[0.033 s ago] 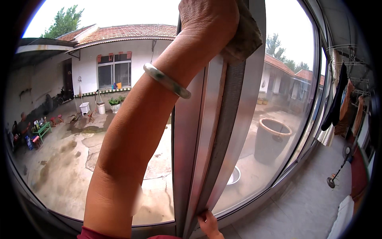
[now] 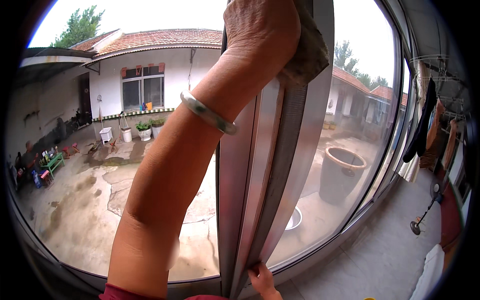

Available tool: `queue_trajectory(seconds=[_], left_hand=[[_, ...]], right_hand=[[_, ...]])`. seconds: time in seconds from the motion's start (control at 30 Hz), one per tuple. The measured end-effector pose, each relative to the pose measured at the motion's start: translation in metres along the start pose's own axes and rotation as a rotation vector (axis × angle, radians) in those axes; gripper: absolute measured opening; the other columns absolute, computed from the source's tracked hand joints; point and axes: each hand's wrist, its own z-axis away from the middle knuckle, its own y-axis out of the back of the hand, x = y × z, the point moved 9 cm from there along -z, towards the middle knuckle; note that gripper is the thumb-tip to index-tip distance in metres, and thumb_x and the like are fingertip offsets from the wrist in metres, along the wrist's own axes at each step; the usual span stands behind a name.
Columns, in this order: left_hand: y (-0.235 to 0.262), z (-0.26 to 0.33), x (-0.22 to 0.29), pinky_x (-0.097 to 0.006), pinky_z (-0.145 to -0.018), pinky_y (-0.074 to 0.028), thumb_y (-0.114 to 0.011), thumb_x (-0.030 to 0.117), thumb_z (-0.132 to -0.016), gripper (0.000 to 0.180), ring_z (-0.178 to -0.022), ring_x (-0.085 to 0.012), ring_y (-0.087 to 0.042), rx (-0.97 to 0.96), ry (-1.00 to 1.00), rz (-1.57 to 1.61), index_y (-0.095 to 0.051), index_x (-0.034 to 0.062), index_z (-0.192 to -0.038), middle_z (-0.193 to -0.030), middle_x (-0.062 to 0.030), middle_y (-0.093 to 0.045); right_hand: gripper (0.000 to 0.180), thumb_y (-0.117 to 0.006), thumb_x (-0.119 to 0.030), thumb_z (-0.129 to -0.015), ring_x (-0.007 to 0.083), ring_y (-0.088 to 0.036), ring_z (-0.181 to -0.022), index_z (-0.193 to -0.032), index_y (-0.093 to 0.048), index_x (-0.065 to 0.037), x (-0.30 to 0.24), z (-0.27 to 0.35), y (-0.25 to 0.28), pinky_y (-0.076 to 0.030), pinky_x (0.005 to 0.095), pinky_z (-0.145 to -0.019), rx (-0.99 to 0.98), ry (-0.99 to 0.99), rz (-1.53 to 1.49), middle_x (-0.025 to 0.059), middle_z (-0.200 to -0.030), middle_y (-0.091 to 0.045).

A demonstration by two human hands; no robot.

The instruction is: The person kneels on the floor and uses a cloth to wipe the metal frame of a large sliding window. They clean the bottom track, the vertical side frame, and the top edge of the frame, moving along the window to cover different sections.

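My left hand (image 2: 261, 25) is raised at the top, its wrist bent and a pale green-and-white bangle (image 2: 207, 113) on the forearm. It presses a dirty grey-brown cloth (image 2: 312, 52) against the upright metal window frame (image 2: 238, 165); the fingertips are hidden behind the hand and cut off above. Low down, my right hand (image 2: 263, 281) grips the edge of the same frame near its foot, thumb and fingers bent against the metal.
Glass panes lie on both sides of the frame. Outside are a yard, a big dark vat (image 2: 343, 175), a metal basin (image 2: 295, 218), a green table (image 2: 53, 161) and a seated person (image 2: 31, 159). Indoors at right hang clothes (image 2: 422, 122), with a fan (image 2: 416, 226) on the tiled floor.
My left forearm has shifted slightly down and to the right, with the cloth still at the frame. More of the potted plants outside shows. My right hand stays in place.
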Motion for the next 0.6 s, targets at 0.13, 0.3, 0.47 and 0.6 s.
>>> queue_trajectory(seconds=[0.13,0.3,0.47,0.6], left_hand=[[0.021,0.074,0.008,-0.049,-0.082,-0.05,-0.062,0.011,-0.089,0.03,-0.096,-0.0396,-0.057,0.093,-0.125,-0.037,-0.051,-0.0065,-0.11,-0.102,-0.022,-0.057],[0.039,0.179,0.006,-0.049,-0.075,-0.047,-0.063,0.004,-0.085,0.042,-0.088,-0.0385,-0.055,-0.018,-0.077,0.087,-0.046,-0.0027,-0.124,-0.099,-0.0203,-0.053],[0.055,0.304,-0.009,-0.05,-0.072,-0.046,-0.068,0.0,-0.076,0.057,-0.085,-0.039,-0.054,-0.215,0.005,0.162,-0.043,-0.0062,-0.128,-0.101,-0.022,-0.054],[0.065,0.343,-0.01,-0.049,-0.074,-0.046,-0.064,0.002,-0.083,0.049,-0.087,-0.0395,-0.054,-0.212,0.062,0.207,-0.045,-0.0039,-0.127,-0.103,-0.0231,-0.054]], right_hand=[[0.019,-0.073,-0.012,-0.086,0.0275,-0.067,-0.069,-0.1,-0.063,-0.005,0.009,0.024,-0.017,-0.055,0.0366,-0.065,-0.13,-0.02,-0.011,0.0122,-0.08,-0.067],[0.017,-0.066,-0.015,-0.088,0.0386,-0.066,-0.084,-0.103,-0.064,-0.008,-0.009,0.045,-0.007,-0.052,0.0455,-0.071,-0.178,-0.023,-0.059,0.0182,-0.09,-0.066],[0.017,-0.063,-0.011,-0.09,0.0378,-0.065,-0.091,-0.106,-0.064,-0.004,-0.016,0.063,0.023,-0.052,0.043,-0.078,-0.13,-0.081,-0.011,0.0192,-0.096,-0.066],[0.018,-0.061,-0.012,-0.092,0.0391,-0.064,-0.094,-0.106,-0.064,-0.002,-0.012,0.083,0.036,-0.052,0.0428,-0.081,-0.128,-0.136,-0.016,0.0204,-0.099,-0.066]])
